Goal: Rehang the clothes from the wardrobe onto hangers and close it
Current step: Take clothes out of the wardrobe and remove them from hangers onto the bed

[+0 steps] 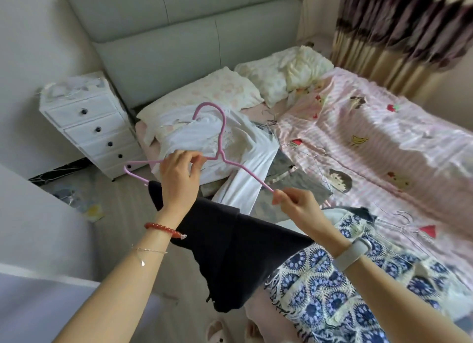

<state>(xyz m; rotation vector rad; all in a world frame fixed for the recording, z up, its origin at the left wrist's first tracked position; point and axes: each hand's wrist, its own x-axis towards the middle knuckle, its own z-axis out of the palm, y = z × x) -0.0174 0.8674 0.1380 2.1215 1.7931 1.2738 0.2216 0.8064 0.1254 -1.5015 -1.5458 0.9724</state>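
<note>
A pink wire hanger [222,127] is held up over the bed's edge, its hook pointing up. My left hand [179,173] grips its left shoulder near the neck. My right hand [298,205] pinches the tip of its right arm. A black garment [243,255] is draped over the hanger's lower bar and hangs down between my forearms. White clothes [245,168] lie heaped on the bed behind the hanger. A blue-and-white patterned garment [332,291] lies on the bed's near corner under my right forearm. The wardrobe is out of view.
The bed's pink striped cover [384,143] carries loose wire hangers [404,220], and pillows [212,92] lie by the grey headboard. A white drawer unit [87,122] stands left of the bed. Slippers [217,330] sit on the floor below.
</note>
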